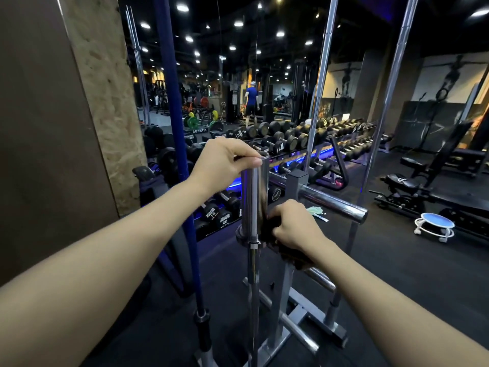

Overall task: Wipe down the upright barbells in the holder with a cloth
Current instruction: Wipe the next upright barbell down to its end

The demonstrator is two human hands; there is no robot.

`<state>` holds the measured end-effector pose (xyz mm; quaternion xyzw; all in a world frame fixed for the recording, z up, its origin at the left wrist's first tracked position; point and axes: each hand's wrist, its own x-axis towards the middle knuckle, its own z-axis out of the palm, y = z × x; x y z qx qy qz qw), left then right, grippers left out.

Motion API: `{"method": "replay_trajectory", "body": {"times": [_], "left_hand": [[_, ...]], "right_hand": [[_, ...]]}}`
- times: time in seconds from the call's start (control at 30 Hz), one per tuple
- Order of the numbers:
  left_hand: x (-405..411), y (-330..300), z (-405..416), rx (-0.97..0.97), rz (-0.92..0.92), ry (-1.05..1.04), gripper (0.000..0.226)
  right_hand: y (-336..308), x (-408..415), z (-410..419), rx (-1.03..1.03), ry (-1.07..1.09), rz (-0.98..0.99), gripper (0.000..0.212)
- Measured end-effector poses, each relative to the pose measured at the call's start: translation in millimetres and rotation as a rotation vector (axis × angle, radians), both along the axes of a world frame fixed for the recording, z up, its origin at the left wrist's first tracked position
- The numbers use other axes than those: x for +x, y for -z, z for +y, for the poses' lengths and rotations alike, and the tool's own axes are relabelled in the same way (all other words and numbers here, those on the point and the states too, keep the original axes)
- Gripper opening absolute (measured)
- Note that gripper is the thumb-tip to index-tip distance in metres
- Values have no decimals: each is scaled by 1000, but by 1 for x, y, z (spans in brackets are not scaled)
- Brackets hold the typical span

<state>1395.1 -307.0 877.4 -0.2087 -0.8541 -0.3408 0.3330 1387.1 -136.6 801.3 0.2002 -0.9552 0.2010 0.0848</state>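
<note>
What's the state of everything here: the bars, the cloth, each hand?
Chrome barbell: upright in the holder, its top sleeve end being handled.
Dark cloth: bunched, pressed against the sleeve's lower part.
Left hand: grips the top of the sleeve.
Right hand: holds the cloth.
Blue barbell: upright, untouched.
Holder: stands on the floor, bars slotted in.

One head-worn wide-angle view looks forward and down, close over both hands [264,194], gym floor [397,260] beyond.
</note>
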Motion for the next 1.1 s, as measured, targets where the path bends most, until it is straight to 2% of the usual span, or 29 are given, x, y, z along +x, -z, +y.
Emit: {"method": "replay_trajectory", "body": {"times": [0.1,0.17,0.23,0.33,0.4,0.47,0.57,0.7,0.8,0.87,0.97,1.03,1.1], "left_hand": [[5,-4,-10,71,-110,107,20],[8,-10,-11,68,-191,99,18],[12,-13,-2,-34,-155,1,16],[18,-8,22,-232,-60,-242,27],[16,-1,33,-232,6,-360,28],[10,4,33,-149,63,-341,24],[1,4,22,-54,72,-204,19],[0,2,-1,28,-21,54,21],[5,-5,-10,45,-133,140,25],[8,-11,-7,-1,-157,107,20],[11,-8,8,-142,-63,-67,19],[9,2,17,-147,6,-173,23],[4,8,20,-94,65,-182,20]], "right_hand": [[0,-3,-1,-38,6,-22,40],[1,-3,0,-33,2,-14,40],[3,-1,0,-4,-4,5,36],[4,7,-2,53,2,6,23],[4,8,-5,57,-4,-5,20],[4,3,-5,40,1,-19,23],[4,-12,0,-27,3,-46,29],[6,-27,-1,-102,3,-93,36],[8,-27,-4,-116,-3,-102,36],[7,-22,-2,-120,-9,-86,37],[5,-9,3,-60,-18,-30,37],[4,0,4,-30,-25,-9,37],[4,1,3,-19,-34,-4,37]]}}
